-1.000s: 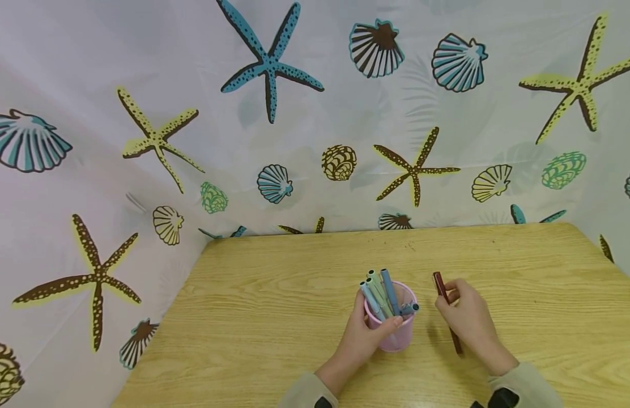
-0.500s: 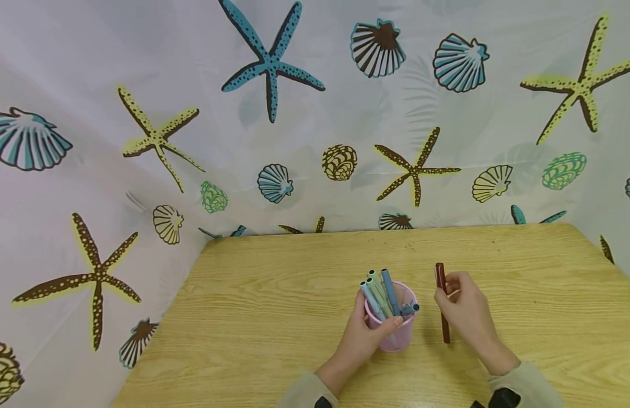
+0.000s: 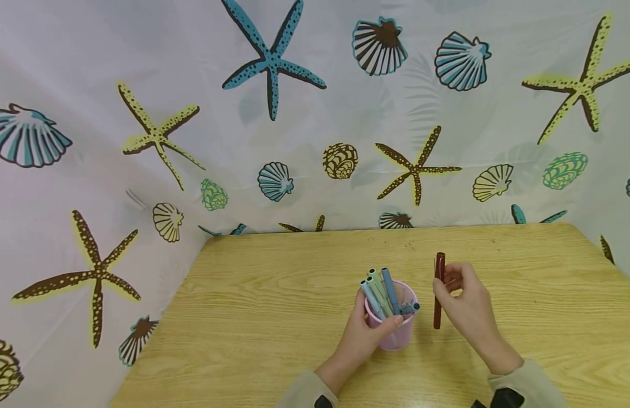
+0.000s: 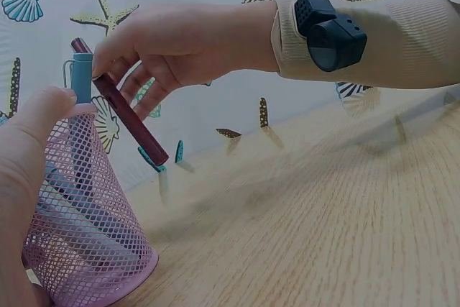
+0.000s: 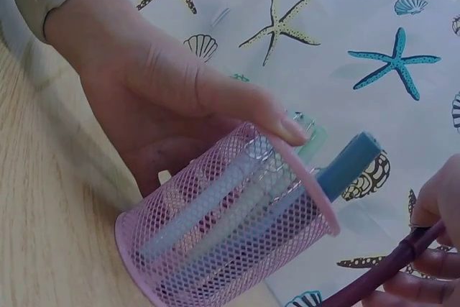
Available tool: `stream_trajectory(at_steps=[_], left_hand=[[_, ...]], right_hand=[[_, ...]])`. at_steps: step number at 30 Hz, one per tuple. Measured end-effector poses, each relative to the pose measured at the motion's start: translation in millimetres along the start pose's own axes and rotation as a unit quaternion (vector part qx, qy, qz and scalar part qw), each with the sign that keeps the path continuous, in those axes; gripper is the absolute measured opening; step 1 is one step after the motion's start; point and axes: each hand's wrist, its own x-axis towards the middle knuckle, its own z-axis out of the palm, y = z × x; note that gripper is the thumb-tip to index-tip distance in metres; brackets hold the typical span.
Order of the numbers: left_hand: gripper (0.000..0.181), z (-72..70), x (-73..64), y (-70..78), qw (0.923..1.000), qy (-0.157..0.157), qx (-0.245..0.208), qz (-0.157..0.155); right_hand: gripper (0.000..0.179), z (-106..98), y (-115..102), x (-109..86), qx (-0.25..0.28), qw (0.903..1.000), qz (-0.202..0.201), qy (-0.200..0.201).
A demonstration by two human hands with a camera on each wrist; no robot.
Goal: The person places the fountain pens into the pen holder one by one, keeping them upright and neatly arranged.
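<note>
My left hand grips the pink mesh pen cup, thumb over its near rim and fingers round its left side. Several capped pens, light blue, green and darker blue, stick out of it; one dark blue pen leans to the right. To the right of the cup my right hand pinches a dark red pen between thumb and fingers, nearly upright with its clip at the top. In the left wrist view this red pen slants above the tabletop beside the cup. Through the mesh the lower pen barrels show.
Both hands are over a light wood-grain table. A white cloth printed with starfish and shells hangs behind it and along both sides. A dark device is strapped over the right sleeve.
My right hand has raised the red pen away from me and turned it from slanted to nearly upright. The left hand and the cup have stayed in place.
</note>
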Motion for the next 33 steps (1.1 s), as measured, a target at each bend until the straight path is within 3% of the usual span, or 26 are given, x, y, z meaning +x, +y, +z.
stream_trajectory(at_steps=[15, 26, 33], left_hand=[[0.075, 0.3, 2.4, -0.3, 0.9998, -0.012, -0.012, 0.007], [0.079, 1.1, 0.5, 0.0, 0.9998, -0.008, -0.011, 0.013], [0.075, 1.0, 1.9, -1.0, 1.0000, 0.000, -0.002, -0.001]], right_hand=[[0.025, -2.8, -22.1, 9.6, 0.076, 0.9945, -0.052, 0.051], [0.030, 1.0, -39.0, 13.0, 0.126, 0.9789, -0.116, 0.112], [0.031, 2.2, -56.3, 14.5, 0.163, 0.9685, -0.153, 0.111]])
